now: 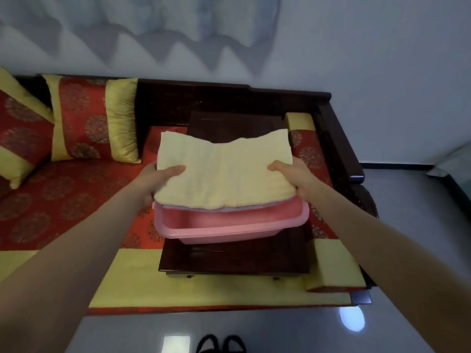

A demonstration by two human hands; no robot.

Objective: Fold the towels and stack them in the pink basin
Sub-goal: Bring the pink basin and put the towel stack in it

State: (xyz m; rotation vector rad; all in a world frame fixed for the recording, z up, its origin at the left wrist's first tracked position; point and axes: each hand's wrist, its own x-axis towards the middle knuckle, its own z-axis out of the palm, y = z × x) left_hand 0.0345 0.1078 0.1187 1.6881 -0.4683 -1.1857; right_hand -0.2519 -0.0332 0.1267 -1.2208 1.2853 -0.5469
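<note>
Folded yellow towel clasped by left hand and right hand over pink basin — liable to sag or overhang the near rim if lowered askew.

A single wide-angle camera sits on the person's head, facing forward and tilted steeply down. The left hand and right hand, holding the yellow towel, appear mid-frame and close to the lens. The sofa spans the middle, with the wall above and the floor below.
</note>
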